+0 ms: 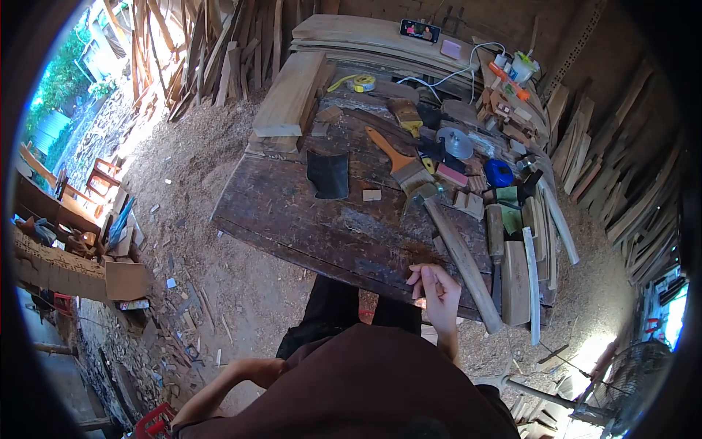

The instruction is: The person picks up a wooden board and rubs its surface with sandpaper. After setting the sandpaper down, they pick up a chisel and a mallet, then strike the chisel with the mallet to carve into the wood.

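My right hand (434, 287) is over the front edge of the dark wooden workbench (285, 212), its fingers bent and partly apart, with nothing visible in them. Just right of it lies a long wooden handle (464, 263). My left hand (265, 372) is low near my waist; its fingers are hidden. A small light wood block (371, 195) and a black sheet (328, 175) lie on the bench. Behind them is a wide brush with an orange handle (387, 148). A blue tape measure (499, 173) sits farther right.
A thick board (292, 95) lies at the bench's back left, near a yellow tape measure (362, 83). A phone (420, 31) stands on stacked planks. Wood strips (531, 285) project over the right front edge. A fan (636, 380) is at lower right.
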Demonstrator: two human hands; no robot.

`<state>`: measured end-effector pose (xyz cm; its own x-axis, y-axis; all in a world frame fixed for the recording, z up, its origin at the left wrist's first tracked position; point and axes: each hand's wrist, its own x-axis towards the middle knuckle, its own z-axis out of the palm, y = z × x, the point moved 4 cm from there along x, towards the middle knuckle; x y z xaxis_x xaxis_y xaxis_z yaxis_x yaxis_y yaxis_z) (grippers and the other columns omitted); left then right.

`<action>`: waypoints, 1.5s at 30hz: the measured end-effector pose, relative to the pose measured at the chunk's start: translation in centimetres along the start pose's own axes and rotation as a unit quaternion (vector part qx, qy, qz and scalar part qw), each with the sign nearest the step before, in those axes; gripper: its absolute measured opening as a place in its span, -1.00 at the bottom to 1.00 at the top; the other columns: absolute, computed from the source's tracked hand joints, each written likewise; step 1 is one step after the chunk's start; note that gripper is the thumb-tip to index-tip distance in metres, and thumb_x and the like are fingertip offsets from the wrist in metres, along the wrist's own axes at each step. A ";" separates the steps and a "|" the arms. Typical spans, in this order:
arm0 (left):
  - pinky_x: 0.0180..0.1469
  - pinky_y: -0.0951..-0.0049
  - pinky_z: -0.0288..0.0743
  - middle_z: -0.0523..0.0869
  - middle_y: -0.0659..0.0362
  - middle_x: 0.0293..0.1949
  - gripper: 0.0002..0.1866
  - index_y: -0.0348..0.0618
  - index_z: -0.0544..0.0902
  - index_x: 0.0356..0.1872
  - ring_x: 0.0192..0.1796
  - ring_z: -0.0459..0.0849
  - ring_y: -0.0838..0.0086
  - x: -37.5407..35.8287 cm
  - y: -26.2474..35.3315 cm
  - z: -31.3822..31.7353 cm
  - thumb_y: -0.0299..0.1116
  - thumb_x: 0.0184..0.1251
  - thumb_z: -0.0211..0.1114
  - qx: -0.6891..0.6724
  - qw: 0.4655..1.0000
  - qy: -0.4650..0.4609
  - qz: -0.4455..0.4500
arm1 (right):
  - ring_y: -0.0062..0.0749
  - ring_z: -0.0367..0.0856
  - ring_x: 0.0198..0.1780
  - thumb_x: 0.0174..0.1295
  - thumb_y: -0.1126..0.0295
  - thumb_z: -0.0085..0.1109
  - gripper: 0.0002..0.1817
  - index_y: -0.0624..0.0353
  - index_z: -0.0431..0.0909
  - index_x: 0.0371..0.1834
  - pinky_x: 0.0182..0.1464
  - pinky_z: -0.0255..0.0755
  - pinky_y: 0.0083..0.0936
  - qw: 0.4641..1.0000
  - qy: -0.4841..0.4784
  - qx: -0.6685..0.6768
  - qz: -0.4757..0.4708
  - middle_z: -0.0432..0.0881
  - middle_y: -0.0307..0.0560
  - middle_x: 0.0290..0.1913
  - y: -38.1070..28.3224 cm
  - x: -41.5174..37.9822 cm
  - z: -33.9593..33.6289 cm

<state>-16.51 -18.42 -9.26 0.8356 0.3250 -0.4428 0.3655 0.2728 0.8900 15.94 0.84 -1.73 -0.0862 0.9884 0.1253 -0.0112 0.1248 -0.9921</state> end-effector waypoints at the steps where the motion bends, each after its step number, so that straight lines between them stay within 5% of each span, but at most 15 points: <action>1: -0.12 0.30 0.57 0.79 -0.08 -0.20 -0.72 -0.39 0.71 -0.17 -0.20 0.75 0.30 0.3 0.5 -0.2 -0.40 0.14 0.39 0.029 0.999 0.001 -0.022 | -0.70 0.48 -0.52 0.50 0.49 0.01 -0.78 0.40 0.65 -0.10 -0.47 0.34 -0.73 1.000 0.001 0.000 0.001 0.65 -0.17 -0.39 0.0 -0.1 0.0; 5: 0.01 0.30 0.56 0.79 -0.06 -0.13 -0.62 -0.28 0.72 -0.04 -0.02 0.75 0.28 0.5 0.2 -0.4 -0.39 0.07 0.44 0.048 0.997 0.020 -0.050 | -0.70 0.48 -0.52 0.50 0.49 0.00 -0.78 0.39 0.65 -0.10 -0.47 0.34 -0.73 1.000 0.000 -0.003 -0.001 0.65 -0.17 -0.39 0.0 0.0 -0.1; 12: 0.01 0.32 0.63 0.80 0.01 -0.12 -0.64 -0.16 0.73 -0.01 -0.07 0.79 0.27 0.2 -0.3 -3.7 -0.40 0.11 0.43 0.192 0.980 -0.008 -0.057 | -0.70 0.48 -0.52 0.50 0.47 0.01 -0.78 0.36 0.66 -0.11 -0.48 0.33 -0.72 1.000 0.006 -0.006 0.001 0.65 -0.18 -0.40 -0.2 0.0 0.1; 15: -0.09 0.40 0.65 0.81 0.10 -0.17 -0.77 -0.08 0.77 -0.11 -0.13 0.80 0.41 -2.4 8.6 -9.7 -0.39 0.19 0.41 0.214 0.958 0.178 -0.066 | -0.70 0.48 -0.53 0.50 0.46 0.02 -0.78 0.35 0.67 -0.12 -0.49 0.33 -0.72 1.000 0.001 -0.007 -0.002 0.65 -0.18 -0.41 0.0 0.2 0.0; 17: -0.17 0.49 0.64 0.81 0.17 -0.25 -0.88 -0.14 0.76 -0.21 -0.20 0.78 0.50 -4.1 16.8 -13.2 -0.39 0.27 0.39 0.345 0.871 0.349 -0.007 | -0.70 0.48 -0.53 0.50 0.46 0.02 -0.77 0.35 0.67 -0.12 -0.49 0.33 -0.72 1.000 -0.001 -0.001 -0.004 0.65 -0.18 -0.42 0.3 0.2 0.1; 19: -0.11 0.48 0.61 0.77 0.18 -0.29 -0.87 -0.22 0.71 -0.19 -0.23 0.74 0.53 -4.6 21.1 -17.0 -0.43 0.29 0.41 0.256 0.796 0.540 0.099 | -0.70 0.48 -0.53 0.50 0.45 0.02 -0.77 0.36 0.67 -0.12 -0.49 0.33 -0.71 1.000 0.002 -0.005 -0.012 0.65 -0.18 -0.42 0.3 0.1 0.0; 22: 0.06 0.32 0.59 0.67 -0.05 0.07 -0.37 -0.32 0.48 0.20 0.03 0.71 0.30 -2.8 24.2 -26.1 -0.04 0.30 0.42 0.365 0.695 0.610 0.108 | -0.70 0.48 -0.53 0.50 0.46 0.02 -0.77 0.37 0.67 -0.13 -0.49 0.32 -0.70 1.000 0.014 0.006 -0.006 0.65 -0.18 -0.43 0.1 -0.1 0.0; 24: 0.25 0.21 0.49 0.51 -0.28 0.25 0.04 -0.39 0.20 0.43 0.26 0.59 0.14 -0.3 24.8 -33.5 0.23 0.17 0.42 0.366 0.679 0.635 0.048 | -0.69 0.47 -0.54 0.50 0.46 0.03 -0.77 0.37 0.67 -0.13 -0.49 0.32 -0.70 1.000 0.020 -0.004 -0.015 0.65 -0.18 -0.43 0.0 -0.1 0.0; 26: 0.41 0.09 0.32 0.34 -0.40 0.36 0.42 -0.44 -0.09 0.51 0.42 0.39 -0.03 2.4 26.1 -40.0 0.45 -0.10 0.45 0.296 0.718 0.629 -0.044 | -0.68 0.48 -0.54 0.49 0.47 0.04 -0.78 0.39 0.67 -0.14 -0.49 0.33 -0.69 0.999 0.031 -0.012 -0.020 0.65 -0.17 -0.43 -0.1 -0.2 0.0; 28: 0.48 0.13 0.21 0.23 -0.37 0.43 0.60 -0.51 -0.14 0.51 0.46 0.30 -0.11 4.4 26.1 -45.3 0.56 -0.34 0.46 0.322 0.653 0.656 -0.197 | -0.68 0.47 -0.52 0.51 0.44 0.00 -0.75 0.38 0.65 -0.10 -0.47 0.32 -0.71 0.999 0.024 -0.018 -0.030 0.64 -0.17 -0.39 0.2 -0.3 -0.2; 29: 0.48 0.13 0.21 0.23 -0.37 0.43 0.60 -0.51 -0.14 0.51 0.46 0.30 -0.11 5.7 25.7 -47.8 0.56 -0.34 0.46 0.325 0.653 0.656 -0.193 | -0.69 0.47 -0.50 0.54 0.41 -0.03 -0.73 0.38 0.64 -0.06 -0.45 0.32 -0.73 0.999 0.017 -0.023 -0.038 0.63 -0.17 -0.36 0.3 -0.3 -0.1; 31: 0.41 -0.10 0.19 0.17 -0.32 0.45 0.66 -0.21 -0.22 0.58 0.49 0.23 -0.13 6.9 26.0 -49.1 0.66 -0.48 0.42 0.323 0.632 0.645 -0.283 | -0.69 0.47 -0.49 0.53 0.42 -0.03 -0.73 0.39 0.64 -0.07 -0.45 0.32 -0.72 0.999 0.028 -0.020 -0.038 0.64 -0.17 -0.36 0.2 -0.3 -0.2; 37: 0.36 -0.17 0.17 0.35 -0.22 0.35 0.42 -0.07 -0.07 0.56 0.41 0.32 -0.11 7.1 23.9 -51.3 0.31 -0.34 0.55 0.256 0.555 0.741 -0.278 | -0.64 0.52 -0.55 0.47 0.46 0.07 -0.81 0.33 0.67 -0.14 -0.50 0.38 -0.63 0.998 0.017 -0.039 -0.048 0.66 -0.17 -0.45 0.0 -0.1 -0.2; 42: 0.35 -0.01 0.30 0.50 -0.19 0.25 0.34 0.00 0.02 0.53 0.33 0.46 -0.08 3.1 21.0 -53.0 0.16 -0.36 0.59 0.317 0.580 0.747 -0.073 | -0.68 0.48 -0.53 0.48 0.48 0.04 -0.80 0.35 0.66 -0.10 -0.47 0.36 -0.69 0.996 0.004 -0.055 -0.066 0.64 -0.18 -0.43 -0.4 -0.2 -0.2; 45: 0.36 0.06 0.34 0.51 -0.15 0.25 0.28 -0.02 0.08 0.52 0.32 0.48 -0.02 0.7 21.1 -48.9 0.03 -0.32 0.64 0.347 0.579 0.738 -0.012 | -0.68 0.49 -0.54 0.47 0.49 0.05 -0.81 0.33 0.67 -0.11 -0.48 0.36 -0.67 0.994 0.010 -0.065 -0.083 0.64 -0.19 -0.45 -0.4 -0.1 -0.1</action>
<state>-28.26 31.80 3.87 -0.2461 0.8882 0.3880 0.8739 0.0301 0.4852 16.07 0.69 -1.34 -0.0746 0.9546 0.2884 0.1044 0.2951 -0.9497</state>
